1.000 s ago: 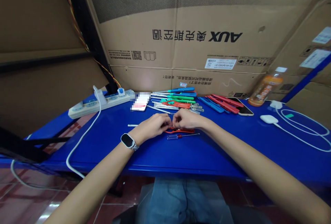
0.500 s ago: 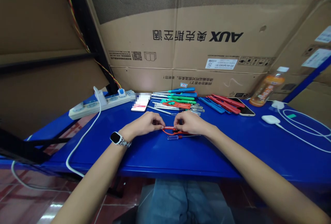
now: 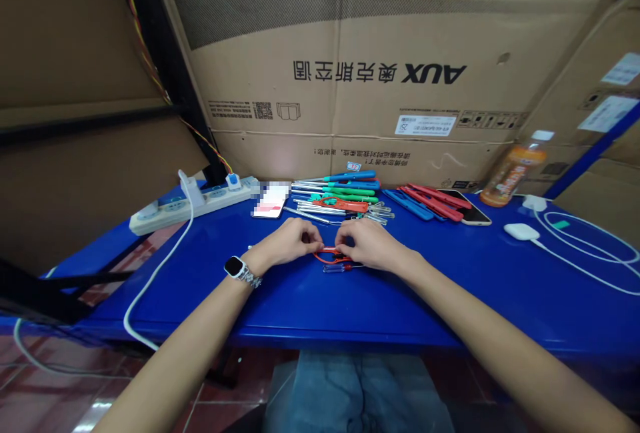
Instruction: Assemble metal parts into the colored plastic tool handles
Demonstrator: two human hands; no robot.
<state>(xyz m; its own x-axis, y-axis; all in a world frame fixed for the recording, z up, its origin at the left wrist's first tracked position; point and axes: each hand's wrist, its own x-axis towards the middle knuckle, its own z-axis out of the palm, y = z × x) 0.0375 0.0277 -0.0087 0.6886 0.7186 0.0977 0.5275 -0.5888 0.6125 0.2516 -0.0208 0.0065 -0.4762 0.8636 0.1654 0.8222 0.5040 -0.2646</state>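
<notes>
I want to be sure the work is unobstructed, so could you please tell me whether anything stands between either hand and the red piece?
Nothing visible does: the left hand and right hand both have fingertips at the red piece. The small screwdriver lies on its near side, not between.

One second ago the two hands were almost meeting; now the left hand (image 3: pixel 293 241) and the right hand (image 3: pixel 369 241) stand apart, with part of the red plastic part (image 3: pixel 326 261) visible between their fingertips. The right hand now covers its right end and much of the small screwdriver (image 3: pixel 335 268)'s shaft.
</notes>
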